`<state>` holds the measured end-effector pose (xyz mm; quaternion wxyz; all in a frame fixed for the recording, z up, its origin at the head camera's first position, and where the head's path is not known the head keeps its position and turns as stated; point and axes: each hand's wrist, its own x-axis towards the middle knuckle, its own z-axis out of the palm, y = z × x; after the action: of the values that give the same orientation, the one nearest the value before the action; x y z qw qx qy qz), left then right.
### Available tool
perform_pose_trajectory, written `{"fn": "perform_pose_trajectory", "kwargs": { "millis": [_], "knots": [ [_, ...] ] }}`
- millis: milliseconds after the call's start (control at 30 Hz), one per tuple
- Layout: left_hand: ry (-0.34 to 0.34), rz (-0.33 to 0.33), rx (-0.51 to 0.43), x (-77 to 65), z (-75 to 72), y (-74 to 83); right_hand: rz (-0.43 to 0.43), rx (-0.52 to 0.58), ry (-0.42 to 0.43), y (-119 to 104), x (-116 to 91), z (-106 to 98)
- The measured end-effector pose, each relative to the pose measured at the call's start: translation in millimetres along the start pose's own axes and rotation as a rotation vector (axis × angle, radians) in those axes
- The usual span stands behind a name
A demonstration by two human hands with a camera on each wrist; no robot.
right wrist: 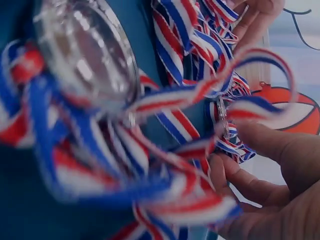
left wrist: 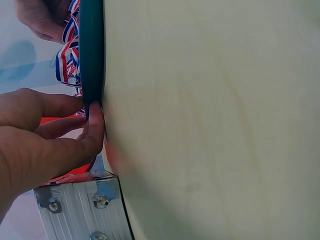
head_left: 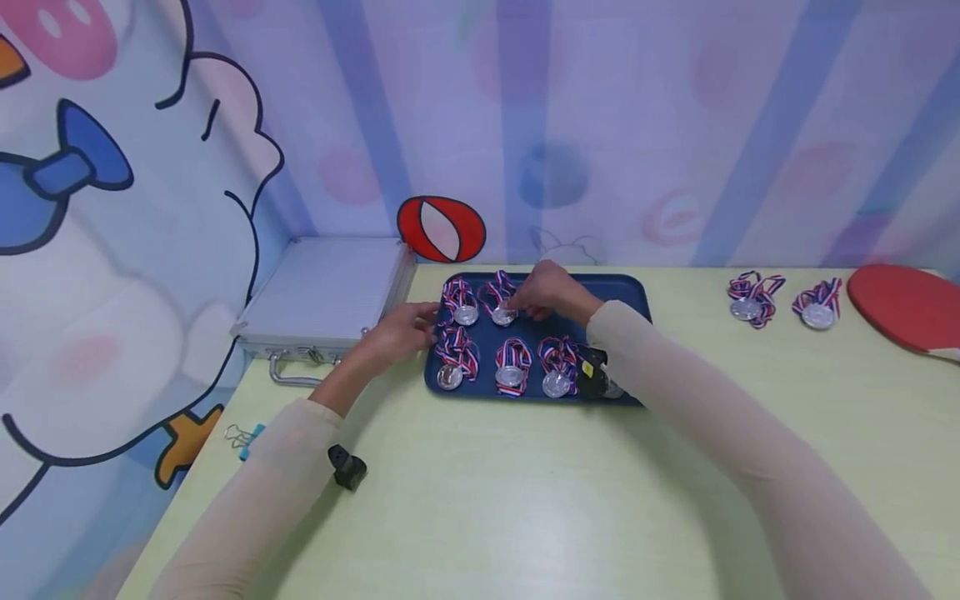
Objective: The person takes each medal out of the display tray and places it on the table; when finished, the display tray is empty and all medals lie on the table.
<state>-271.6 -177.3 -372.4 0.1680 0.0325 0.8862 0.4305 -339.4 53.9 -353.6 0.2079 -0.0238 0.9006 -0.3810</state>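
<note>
A dark blue tray [head_left: 487, 329] on the table carries several silver medals with red, white and blue ribbons, in two rows. My left hand [head_left: 405, 332] is at the tray's left side; in the left wrist view its thumb and fingers pinch the tray's rim [left wrist: 93, 55]. My right hand [head_left: 551, 290] reaches over the tray to a back-row medal [head_left: 504, 316], pinching it near its ribbon between thumb and finger. Beside that one lies another medal [head_left: 466, 315]. Nearer me are a left medal [head_left: 450, 377], a middle medal [head_left: 510, 377] and a right medal [head_left: 557, 383]. My right wrist camera hides the tray's front right corner.
A silver case [head_left: 322, 287] stands left of the tray, its handle [head_left: 292, 372] facing me. Two more medals, a left one [head_left: 746, 308] and a right one [head_left: 818, 315], lie at the right beside a red paddle [head_left: 900, 307]. A binder clip [head_left: 247, 442] lies near my left sleeve.
</note>
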Motion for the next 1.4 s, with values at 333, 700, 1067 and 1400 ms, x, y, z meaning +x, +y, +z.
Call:
{"fn": "perform_pose_trajectory", "kwargs": {
  "millis": [333, 700, 1067, 1400],
  "knots": [
    [-0.01, 0.001, 0.002, 2.1, 2.7, 4.6, 0.023, 0.092, 0.032, 6.6, 1.7, -0.6],
    [-0.021, -0.021, -0.002, 5.3, 2.2, 4.7, 0.058, 0.582, -0.117, 20.5, 4.6, -5.4],
    [-0.04, -0.029, -0.018, 10.0, 5.2, 5.9, -0.171, 0.8, -0.193, 47.5, -10.2, -32.0],
    [-0.045, -0.032, -0.007, 5.4, -5.8, -4.3, -0.198, 0.803, -0.087, 99.4, -47.4, -94.0]
  ]
}}
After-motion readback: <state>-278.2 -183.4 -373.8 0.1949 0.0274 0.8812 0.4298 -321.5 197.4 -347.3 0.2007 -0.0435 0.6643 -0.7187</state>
